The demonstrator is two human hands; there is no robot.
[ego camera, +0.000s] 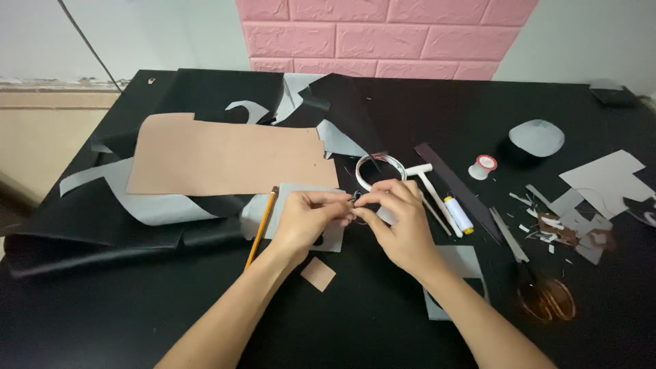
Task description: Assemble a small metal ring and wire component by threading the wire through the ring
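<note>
Both hands meet near the middle of the table (383,321), slightly toward its front edge. Left hand (305,220) and right hand (400,225) have fingertips pinched together on one small dark piece (357,199), possibly a clip or metal fitting; too small to identify. Both sets of fingers are clenched on it, thumb against forefinger.

Progress, as a judgement: cutting looks largely done. Offcuts lie scattered toward the right edge (567,229), and shaped grey pieces are already separated. The small piece is not joined to any sheet, so fitting or assembly appears to remain. The large tan sheet (225,160) lies mostly whole, toward the back left.

Counts:
- tan sheet, large: 1
- tan square scrap (318,274): 1, just in front of the left hand
- pencil (262,227), orange: 1, lying left of the left hand
- tape ring (380,169): 1, just behind the hands
- white T-shaped tool (429,183): 1
- thread spools: 2, one white with yellow ends (458,214), one white with red top (483,166)
- scissors with copper-coloured handles (544,295): 1, near the front right corner
- dark strip (454,190): 1
- grey rounded piece (537,137): 1, toward the back right
- black and grey sheets at the left: overlapped, count cannot be told.
</note>
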